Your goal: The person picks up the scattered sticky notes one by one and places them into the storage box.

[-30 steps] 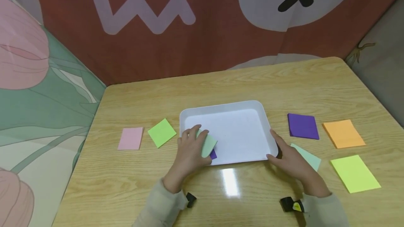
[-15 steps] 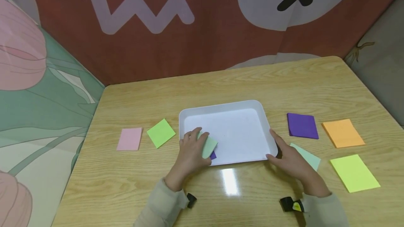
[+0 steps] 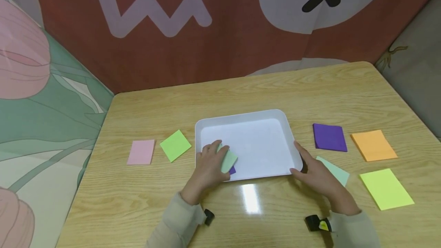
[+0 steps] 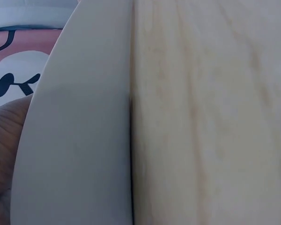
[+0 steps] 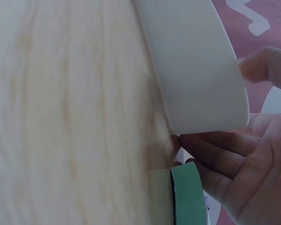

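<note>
In the head view a white tray lies on the wooden table. My left hand reaches over its front left part, thumb and fingers gripping a mint-green sticky note pad. A corner of a purple sticky note pad peeks out beneath that one, the rest of it hidden. At the tray's front right corner my right hand holds the wall. The right wrist view has the right thumb on the rim and the other fingers at the tray's end wall.
Left of the tray lie a pink pad and a lime-green pad. To its right are a purple pad, an orange pad, a yellow pad and a mint-green pad, partly behind the right hand.
My left hand has shifted very slightly down and right with the mint-green pad, and less of the purple pad shows. The right hand keeps its hold on the tray.
</note>
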The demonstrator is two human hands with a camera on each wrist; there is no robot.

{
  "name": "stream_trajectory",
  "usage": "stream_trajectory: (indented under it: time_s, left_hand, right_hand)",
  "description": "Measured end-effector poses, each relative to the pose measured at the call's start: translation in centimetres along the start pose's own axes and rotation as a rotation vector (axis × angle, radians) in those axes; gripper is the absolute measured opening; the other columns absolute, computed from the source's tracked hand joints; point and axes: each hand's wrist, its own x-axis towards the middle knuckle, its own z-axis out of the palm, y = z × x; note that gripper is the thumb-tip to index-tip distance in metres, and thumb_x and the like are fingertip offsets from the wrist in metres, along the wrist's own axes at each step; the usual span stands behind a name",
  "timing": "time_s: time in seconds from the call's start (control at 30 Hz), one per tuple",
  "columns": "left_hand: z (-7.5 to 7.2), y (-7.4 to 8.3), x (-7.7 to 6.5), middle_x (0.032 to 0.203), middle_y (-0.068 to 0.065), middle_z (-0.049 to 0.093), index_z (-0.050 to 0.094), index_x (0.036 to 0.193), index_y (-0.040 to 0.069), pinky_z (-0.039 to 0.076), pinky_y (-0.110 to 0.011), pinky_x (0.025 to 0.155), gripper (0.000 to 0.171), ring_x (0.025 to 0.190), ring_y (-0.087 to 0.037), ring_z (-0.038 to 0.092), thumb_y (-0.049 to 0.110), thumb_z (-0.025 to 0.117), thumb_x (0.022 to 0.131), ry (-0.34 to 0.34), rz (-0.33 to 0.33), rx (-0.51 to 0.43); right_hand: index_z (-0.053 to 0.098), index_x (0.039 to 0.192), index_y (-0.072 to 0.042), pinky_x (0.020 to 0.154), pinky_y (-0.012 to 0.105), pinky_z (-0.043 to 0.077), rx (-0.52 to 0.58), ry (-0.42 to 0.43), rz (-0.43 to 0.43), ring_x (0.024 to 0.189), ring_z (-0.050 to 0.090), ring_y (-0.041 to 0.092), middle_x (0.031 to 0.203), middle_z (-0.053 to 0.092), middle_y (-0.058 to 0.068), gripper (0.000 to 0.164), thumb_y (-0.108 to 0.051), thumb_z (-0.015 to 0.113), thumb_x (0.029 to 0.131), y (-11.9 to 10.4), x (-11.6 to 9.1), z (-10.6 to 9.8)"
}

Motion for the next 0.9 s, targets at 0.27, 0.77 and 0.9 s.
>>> stream_trajectory:
  time_s: [0.27, 0.77, 0.9]
  left_hand:
    - [-0.02, -0.24, 0.08, 0.132, -0.01, 0.032, 0.044, 0.126, 0.014, 0.031, -0.041, 0.076, 0.076, 0.11, -0.031, 0.032, 0.031, 0.071, 0.057, -0.039, 0.029, 0.023]
    - [-0.1, -0.89, -0.07, 0.14, -0.013, 0.017, 0.029, 0.135, 0.012, 0.02, -0.052, 0.093, 0.083, 0.121, -0.032, 0.023, 0.038, 0.068, 0.066, -0.118, 0.009, -0.076]
    - [-0.18, -0.99, -0.32, 0.14, -0.015, 0.015, 0.029, 0.135, 0.01, 0.017, -0.051, 0.096, 0.082, 0.123, -0.033, 0.021, 0.038, 0.067, 0.069, -0.113, 0.016, -0.102]
  right_hand:
    - [0.007, 0.138, -0.003, 0.092, 0.054, 0.023, -0.001, -0.002, 0.003, 0.118, 0.021, 0.046, 0.135, 0.017, 0.029, 0.08, -0.021, 0.058, 0.08, 0.11, 0.04, 0.08]
    - [0.007, 0.138, -0.002, 0.091, 0.054, 0.024, -0.006, 0.003, -0.018, 0.117, 0.023, 0.046, 0.134, 0.018, 0.03, 0.079, -0.021, 0.058, 0.081, 0.29, 0.07, 0.1]
    - [0.007, 0.138, -0.002, 0.09, 0.054, 0.025, -0.006, 0.001, -0.012, 0.116, 0.024, 0.047, 0.134, 0.018, 0.031, 0.079, -0.021, 0.058, 0.081, 0.28, -0.05, 0.14]
